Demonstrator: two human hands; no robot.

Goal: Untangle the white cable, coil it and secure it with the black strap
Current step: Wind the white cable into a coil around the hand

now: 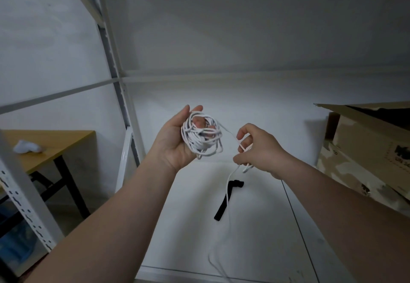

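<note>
Above the white shelf (255, 227), the white cable (200, 137) is held as a loose, uneven bundle. It is wound about the fingers of the left hand (173, 143), which are curled through its loops. One strand is led across to the right hand (259, 147), where it is pinched between thumb and curled fingers. A free tail hangs from there toward the shelf.

Step judged: coiling, unfinished. Each further turn should be fed under light, even tension and laid beside the last, and the tail checked for kinks.

The black strap (221, 207) lies on the shelf below the hands, untouched, well apart from the cardboard box (366, 145) at right.
</note>
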